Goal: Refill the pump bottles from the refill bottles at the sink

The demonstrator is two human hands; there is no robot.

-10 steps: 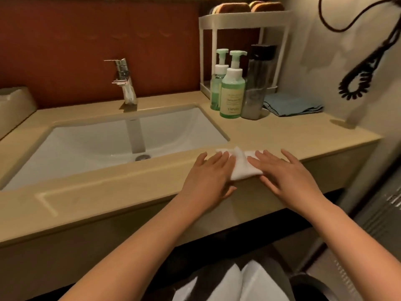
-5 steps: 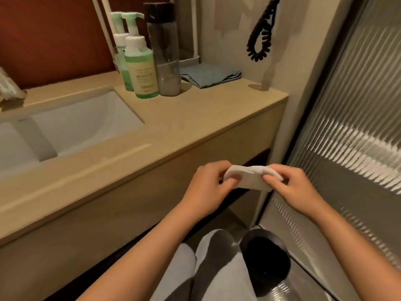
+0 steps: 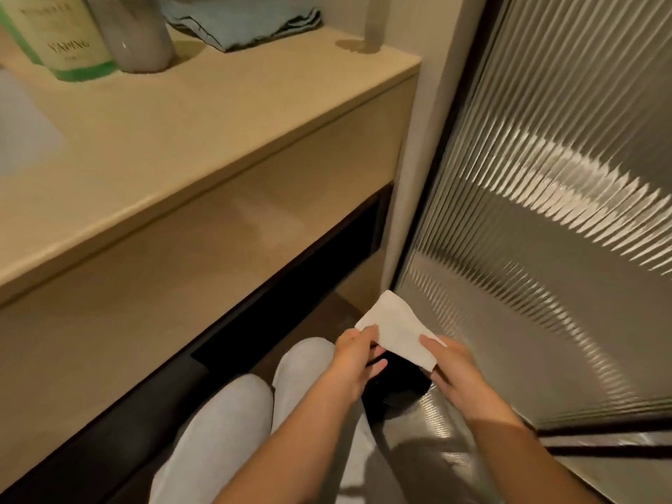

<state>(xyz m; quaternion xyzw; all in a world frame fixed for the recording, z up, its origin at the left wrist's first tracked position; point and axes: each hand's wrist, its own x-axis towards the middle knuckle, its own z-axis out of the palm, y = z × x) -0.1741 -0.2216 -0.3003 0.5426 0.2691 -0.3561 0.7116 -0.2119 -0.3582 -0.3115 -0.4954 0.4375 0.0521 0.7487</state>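
Knees [image 3: 225,431]: in light grey trousers, they are bending in front of the counter [image 3: 189,140] and below its top.
Left hand [image 3: 354,361]: it is pinching the left edge of the white tissue [image 3: 398,329] between thumb and fingers, low in front of the counter's right end.
Right hand [image 3: 458,376]: it is gripping the tissue's near right corner, thumb on top, also lower than the counter.
White tissue: it is hanging stretched between both hands, off the counter.
Dark bin [image 3: 396,394]: a dark shape, probably a waste bin, is standing on the floor by the counter's right end, directly under the tissue.
Ribbed glass door [image 3: 545,176]: it is rising just to the right of the counter.
Green pump bottle [image 3: 62,38]: it is standing upright at the back of the counter; its top is cut off by the picture.
Grey bottle [image 3: 136,38]: it is standing just beside the green one, perhaps the refill.
Blue cloth [image 3: 243,20]: it is lying folded in the counter's far right corner.
Step in hand: I am judging that this is cleaning up; the tissue is about to be thrown away, and no bottle is being handled.
Next move: both hands need to release together over the bin's opening, so the light tissue is not drifting aside, then go up to the counter.
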